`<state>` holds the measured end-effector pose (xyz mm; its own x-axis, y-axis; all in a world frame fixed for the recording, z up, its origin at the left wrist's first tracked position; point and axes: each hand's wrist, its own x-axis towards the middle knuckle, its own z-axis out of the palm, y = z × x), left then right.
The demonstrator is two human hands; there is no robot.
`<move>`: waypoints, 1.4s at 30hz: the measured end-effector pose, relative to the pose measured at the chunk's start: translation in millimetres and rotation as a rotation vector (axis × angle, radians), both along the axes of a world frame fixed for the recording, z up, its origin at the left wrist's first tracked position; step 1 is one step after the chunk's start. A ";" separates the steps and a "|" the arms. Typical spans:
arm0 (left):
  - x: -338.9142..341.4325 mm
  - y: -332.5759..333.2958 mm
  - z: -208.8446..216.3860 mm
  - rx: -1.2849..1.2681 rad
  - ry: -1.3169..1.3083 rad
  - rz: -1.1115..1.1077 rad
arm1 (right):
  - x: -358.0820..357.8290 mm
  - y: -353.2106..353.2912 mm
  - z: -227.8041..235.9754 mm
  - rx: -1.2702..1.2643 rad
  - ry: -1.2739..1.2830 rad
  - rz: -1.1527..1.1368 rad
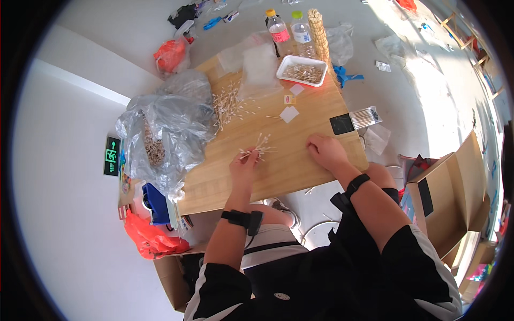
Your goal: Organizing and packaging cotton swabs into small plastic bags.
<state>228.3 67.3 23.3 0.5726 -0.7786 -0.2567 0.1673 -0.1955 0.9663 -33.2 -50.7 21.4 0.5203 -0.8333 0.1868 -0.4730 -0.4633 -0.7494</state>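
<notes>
My left hand [244, 163] is closed round a loose bunch of cotton swabs [261, 145], their white tips fanning out above the wooden table [289, 166]. To the right, my right hand [325, 150] rests on the tabletop, its fingers curled in, with nothing showing in them. Beyond the left hand lies a spread pile of cotton swabs [229, 107]. One single swab [274, 117] touches a small white square of paper [289, 114]. Past that, a white tray [323, 81] holds many more swabs.
A big clear plastic bag [166, 120] of swabs bulges over the left edge. Two bottles [279, 35] and a woven straw roll [318, 35] stand at the back. A swab pack [365, 117] sits at the right edge, by a black square [341, 124]. A cardboard box [447, 187] stands right.
</notes>
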 end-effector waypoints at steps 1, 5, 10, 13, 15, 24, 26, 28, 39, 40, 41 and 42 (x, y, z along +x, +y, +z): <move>-1.6 0.7 -4.6 -0.005 0.005 0.007 | 1.4 0.0 1.6 -0.005 0.005 0.007; -13.5 0.4 -17.9 -0.069 -0.213 -0.041 | -0.5 1.9 3.1 -0.007 -0.020 -0.002; -23.4 10.0 -27.1 -0.161 -0.275 0.048 | -9.4 -1.0 5.5 0.094 -0.119 0.013; -17.6 24.4 -37.8 -0.173 -0.313 0.066 | -18.4 12.8 57.3 0.526 -0.426 0.021; -19.5 29.3 -39.4 -0.158 -0.294 0.064 | -37.5 24.1 104.5 0.596 -0.763 0.156; -52.7 29.2 -47.6 -0.095 -1.081 0.100 | -108.3 159.7 337.2 0.244 -1.024 1.386; -41.6 41.4 -52.5 -0.093 -1.099 0.089 | -110.0 205.7 350.4 0.284 -1.137 1.292; -37.8 42.0 -51.0 -0.093 -1.102 0.082 | -104.1 220.9 364.4 0.349 -1.095 1.346; -34.6 41.0 -39.3 -0.248 -0.970 0.125 | -87.2 261.0 355.4 0.211 -1.236 1.246; -32.7 42.0 -37.7 -0.237 -0.975 0.123 | -87.7 260.8 361.5 0.340 -1.207 1.206; -30.8 42.8 -35.4 -0.149 -0.858 0.150 | -88.2 258.8 364.9 0.466 -1.176 1.167; -27.0 39.2 -33.5 -0.074 -0.742 0.177 | -86.1 255.5 364.8 0.462 -1.184 1.169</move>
<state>201.2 106.5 -10.2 0.6923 -0.6593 0.2932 -0.5079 -0.1566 0.8470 -119.3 204.7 386.1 0.6088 -0.2351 0.7577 0.7931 0.2037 -0.5740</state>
